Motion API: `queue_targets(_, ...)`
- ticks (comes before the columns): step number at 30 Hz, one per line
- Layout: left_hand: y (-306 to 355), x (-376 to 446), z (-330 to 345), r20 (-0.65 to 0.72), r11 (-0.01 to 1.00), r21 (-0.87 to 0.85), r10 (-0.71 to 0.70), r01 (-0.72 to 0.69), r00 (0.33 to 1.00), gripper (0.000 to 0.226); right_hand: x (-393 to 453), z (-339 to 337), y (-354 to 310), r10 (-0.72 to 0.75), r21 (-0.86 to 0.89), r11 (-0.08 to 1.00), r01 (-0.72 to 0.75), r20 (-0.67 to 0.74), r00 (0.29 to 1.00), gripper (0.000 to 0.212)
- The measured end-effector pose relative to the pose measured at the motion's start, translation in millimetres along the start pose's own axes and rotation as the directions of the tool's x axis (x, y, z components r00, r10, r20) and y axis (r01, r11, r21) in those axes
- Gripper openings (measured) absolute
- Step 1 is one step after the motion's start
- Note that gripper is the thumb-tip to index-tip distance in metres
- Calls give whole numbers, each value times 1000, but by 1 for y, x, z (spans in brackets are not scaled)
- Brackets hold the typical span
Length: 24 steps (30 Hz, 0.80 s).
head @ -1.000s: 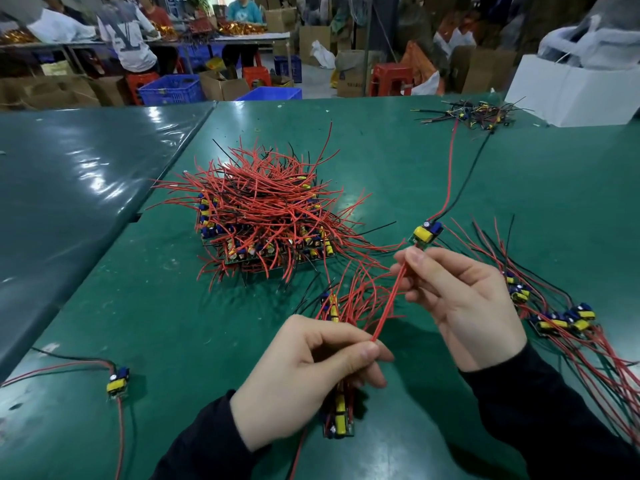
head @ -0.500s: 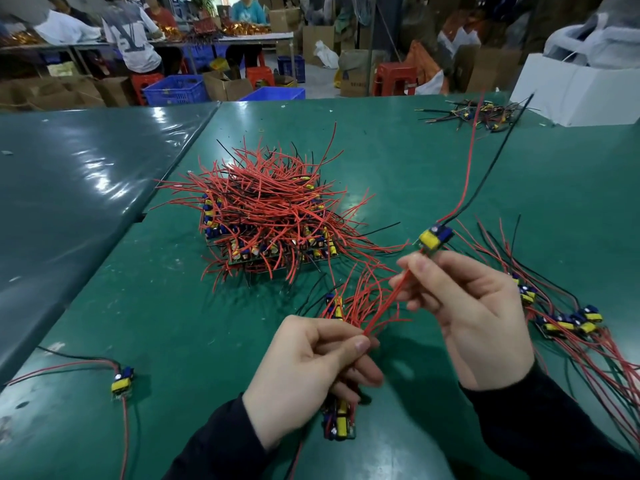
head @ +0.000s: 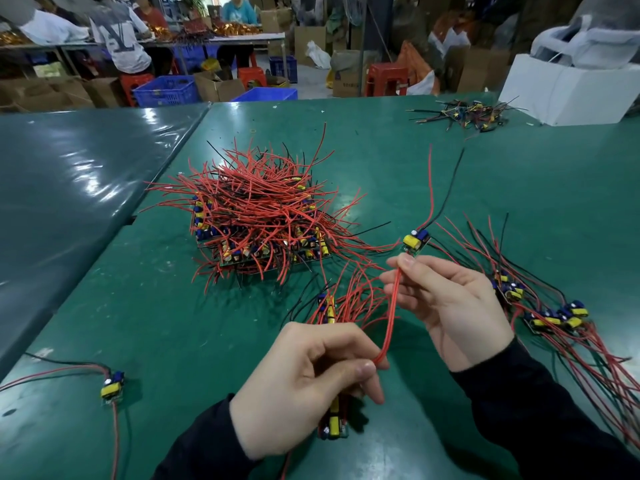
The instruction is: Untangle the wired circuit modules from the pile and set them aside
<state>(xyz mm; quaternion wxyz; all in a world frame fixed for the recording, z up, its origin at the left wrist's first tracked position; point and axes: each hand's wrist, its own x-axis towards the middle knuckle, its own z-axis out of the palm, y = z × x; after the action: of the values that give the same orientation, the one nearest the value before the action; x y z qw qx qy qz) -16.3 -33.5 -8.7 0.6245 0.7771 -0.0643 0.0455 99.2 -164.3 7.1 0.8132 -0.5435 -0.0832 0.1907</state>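
The left hand (head: 304, 382) grips a small bundle of modules (head: 334, 420), anchoring it so one unit can be drawn free. The right hand (head: 446, 306) pinches the red wires (head: 391, 320) of a single module (head: 416, 239), which stands just past its fingers (head: 403, 263) at 12 o'clock. The main pile (head: 256, 220) lies on the desk (head: 381, 150) at 11 o'clock; sorted modules (head: 554, 313) lie at 3 o'clock.

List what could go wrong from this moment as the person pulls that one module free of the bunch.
1. The right hand pinches the red wires just below the module; a hard tug may strain where they join the board.
2. Those wires loop down to the bunch held in the left hand; they could snag and drag others out.
3. Loose ends may catch on the sorted modules at right.
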Motion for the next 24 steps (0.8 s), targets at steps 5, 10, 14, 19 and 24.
queue_targets(5,2,0,-2,-6,998,-48,37,-37,999,12,4,-2,-2,37,86,996,-37,5,999,16)
queue_targets(10,0,1,-1,44,991,-126,-39,44,998,17,5,-4,-4,28,75,997,-30,24,999,16)
queue_targets(14,0,1,-1,48,987,-137,-78,84,996,12,2,-3,-4,4,63,998,-7,41,999,16)
queue_targets(19,-2,1,1,101,879,-321,-339,353,935,6,-9,2,-1,-178,38,984,174,190,965,15)
queue_targets(24,1,0,-13,300,814,-402,-316,420,900,22,-9,1,-2,-197,-26,978,208,233,953,16)
